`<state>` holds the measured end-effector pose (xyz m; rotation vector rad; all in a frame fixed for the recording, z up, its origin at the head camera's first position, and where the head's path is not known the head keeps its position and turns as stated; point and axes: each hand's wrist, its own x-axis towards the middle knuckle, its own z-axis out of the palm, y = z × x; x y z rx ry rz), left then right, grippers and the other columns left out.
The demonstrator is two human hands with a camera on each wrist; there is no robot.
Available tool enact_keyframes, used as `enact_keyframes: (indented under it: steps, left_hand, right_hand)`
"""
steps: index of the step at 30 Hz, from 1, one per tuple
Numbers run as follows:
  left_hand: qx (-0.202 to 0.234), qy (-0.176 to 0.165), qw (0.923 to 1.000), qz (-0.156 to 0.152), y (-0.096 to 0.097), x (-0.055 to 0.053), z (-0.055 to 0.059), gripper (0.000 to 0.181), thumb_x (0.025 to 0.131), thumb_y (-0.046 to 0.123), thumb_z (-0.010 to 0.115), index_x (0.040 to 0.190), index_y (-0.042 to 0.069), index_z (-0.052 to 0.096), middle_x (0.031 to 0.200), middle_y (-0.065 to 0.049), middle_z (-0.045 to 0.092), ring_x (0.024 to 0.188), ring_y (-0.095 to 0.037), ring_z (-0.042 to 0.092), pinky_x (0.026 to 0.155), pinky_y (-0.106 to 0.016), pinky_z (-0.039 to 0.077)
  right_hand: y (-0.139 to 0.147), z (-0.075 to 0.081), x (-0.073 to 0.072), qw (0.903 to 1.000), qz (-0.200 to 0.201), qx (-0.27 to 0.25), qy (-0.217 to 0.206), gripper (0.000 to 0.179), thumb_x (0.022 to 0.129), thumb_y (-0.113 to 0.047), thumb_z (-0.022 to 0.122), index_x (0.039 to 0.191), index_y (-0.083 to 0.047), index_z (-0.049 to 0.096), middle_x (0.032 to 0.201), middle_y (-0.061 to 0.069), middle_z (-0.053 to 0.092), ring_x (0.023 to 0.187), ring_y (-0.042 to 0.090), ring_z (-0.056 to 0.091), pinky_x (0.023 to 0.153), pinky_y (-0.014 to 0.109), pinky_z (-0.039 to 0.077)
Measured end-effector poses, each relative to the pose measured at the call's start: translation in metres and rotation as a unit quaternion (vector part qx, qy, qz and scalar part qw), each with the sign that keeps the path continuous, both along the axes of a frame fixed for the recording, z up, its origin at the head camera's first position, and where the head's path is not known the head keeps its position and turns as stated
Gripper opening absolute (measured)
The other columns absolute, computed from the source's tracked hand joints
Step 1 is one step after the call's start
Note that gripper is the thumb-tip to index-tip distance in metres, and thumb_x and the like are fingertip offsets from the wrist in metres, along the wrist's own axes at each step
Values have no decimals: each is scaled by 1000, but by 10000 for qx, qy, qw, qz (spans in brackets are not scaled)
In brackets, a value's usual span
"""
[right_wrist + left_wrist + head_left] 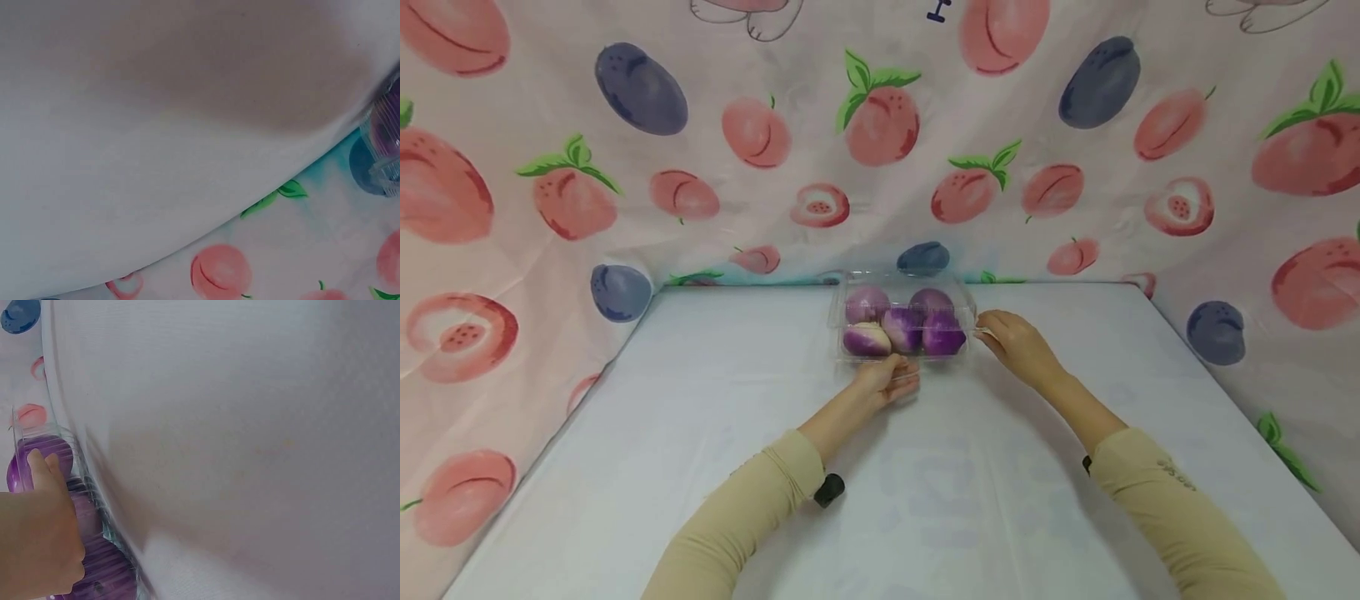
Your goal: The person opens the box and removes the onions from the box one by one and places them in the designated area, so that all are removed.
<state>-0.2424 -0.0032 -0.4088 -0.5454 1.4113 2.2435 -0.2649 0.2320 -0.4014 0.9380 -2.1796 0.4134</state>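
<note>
- A flat white surface (737,358) bears soft shadows (281,81).
- Pale pink fabric walls (816,108), printed with coral peaches (883,125) and dark-blue ovals (642,88), border its back and sides.

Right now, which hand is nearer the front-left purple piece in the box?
Left: left hand just in front of that piece, right hand at the right side of the box.

And here it is, a clear plastic box (836,340) at the far side of the surface (925,467), upright, lid (891,282) over the top; whether it's fastened, I can't tell. Inside, five rounded purple-and-white vegetables (902,330): three in front, two behind! Front left shows the most white, front right deep purple. My left fingers (904,387) hold the front edge, my right fingers (997,323) pinch the right-hand edge.
</note>
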Motion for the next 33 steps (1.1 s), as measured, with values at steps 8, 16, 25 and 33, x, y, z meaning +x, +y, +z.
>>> enact_keyframes:
  steps: [8,16,25,33]
  left_hand:
    - [-75,20,10000,-21,-1,3,-3,32,97,7,47,125,-8,52,125,-25,56,119,-38,55,94,-35,51]
    - [-45,-184,9998,-84,-3,9,-3,31,95,6,53,123,-6,54,128,-24,55,120,-39,54,95,-38,50]
    - [280,-99,9957,-872,-15,25,7,41,100,14,44,135,-9,41,138,-31,44,128,-44,44,105,-45,40]
    - [-776,1189,9675,-2090,-42,37,22,42,101,19,42,135,-6,44,139,-28,44,128,-41,45,107,-46,38]
  right_hand:
    - [-3,0,-1,9995,-202,-253,-63,18,76,0,74,89,4,62,100,21,68,91,36,65,82,47,53]
    - [-8,3,4,9957,-399,-796,-247,22,78,1,72,98,7,63,96,20,69,90,37,65,84,48,51]
    - [-13,6,6,9916,-478,-1168,-298,18,82,4,67,99,8,62,95,22,69,87,37,66,79,48,53]
    - [-16,8,8,9890,-536,-1319,-393,14,85,4,64,98,7,61,96,21,69,87,37,66,76,47,54]
